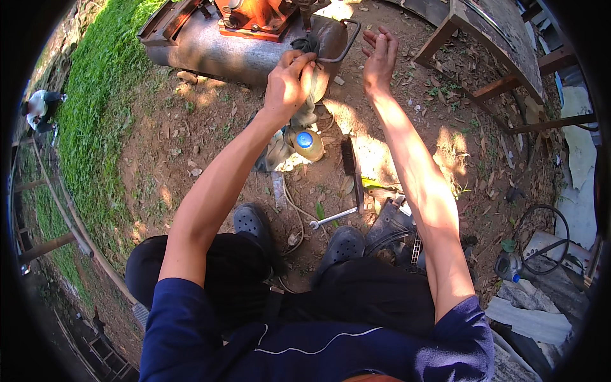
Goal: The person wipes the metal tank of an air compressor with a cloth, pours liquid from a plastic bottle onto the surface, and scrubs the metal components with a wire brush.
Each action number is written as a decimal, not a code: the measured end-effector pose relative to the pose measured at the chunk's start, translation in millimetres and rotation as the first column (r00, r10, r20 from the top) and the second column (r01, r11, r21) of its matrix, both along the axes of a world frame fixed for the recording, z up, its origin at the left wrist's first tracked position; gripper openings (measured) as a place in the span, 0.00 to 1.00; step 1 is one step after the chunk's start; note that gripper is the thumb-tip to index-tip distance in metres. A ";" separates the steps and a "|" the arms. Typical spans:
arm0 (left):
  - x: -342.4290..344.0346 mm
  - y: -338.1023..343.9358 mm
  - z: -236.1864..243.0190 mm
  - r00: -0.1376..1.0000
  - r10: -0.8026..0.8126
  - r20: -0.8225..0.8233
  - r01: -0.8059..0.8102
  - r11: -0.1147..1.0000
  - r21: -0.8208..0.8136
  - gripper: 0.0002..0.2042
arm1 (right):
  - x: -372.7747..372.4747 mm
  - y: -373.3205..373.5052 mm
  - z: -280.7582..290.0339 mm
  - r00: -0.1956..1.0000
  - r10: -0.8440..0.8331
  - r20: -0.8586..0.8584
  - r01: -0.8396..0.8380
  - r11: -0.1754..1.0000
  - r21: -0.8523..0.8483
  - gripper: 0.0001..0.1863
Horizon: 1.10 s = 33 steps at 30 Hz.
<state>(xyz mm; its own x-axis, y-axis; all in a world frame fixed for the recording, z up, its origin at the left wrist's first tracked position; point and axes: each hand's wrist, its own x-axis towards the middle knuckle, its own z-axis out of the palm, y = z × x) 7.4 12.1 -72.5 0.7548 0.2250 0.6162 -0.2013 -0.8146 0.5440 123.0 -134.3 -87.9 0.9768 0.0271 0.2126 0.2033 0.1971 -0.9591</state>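
Observation:
My left hand is closed on a grey-green rag, against the end of a rusty metal tank. The rag hangs below the fingers, and a dark bunched part shows above them. To the right, my right hand is raised beside the tank's bent metal handle, fingers apart and holding nothing. An orange machine housing is mounted on the tank. Below the rag stands a bottle of yellowish liquid with a blue cap.
Between my feet and the tank lie a brush, a wrench and a thin cord. Dark parts sit under my right forearm. A wooden table stands at right, sheet scraps below. A person is far left.

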 end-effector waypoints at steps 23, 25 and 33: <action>32.2 29.5 55.9 0.861 0.028 -0.508 0.216 0.884 0.414 0.18 | -13.3 10.1 48.6 0.962 0.160 0.223 0.038 0.728 -0.685 0.16; 29.7 31.7 61.7 0.811 0.029 -0.585 0.287 0.851 0.440 0.21 | -7.6 2.0 52.4 0.965 0.096 0.245 0.090 0.754 -0.650 0.15; -12.2 100.8 67.8 0.640 0.185 -0.745 0.310 0.826 0.471 0.16 | -35.8 -29.4 67.7 0.708 0.642 -0.293 -0.529 0.208 -0.823 0.19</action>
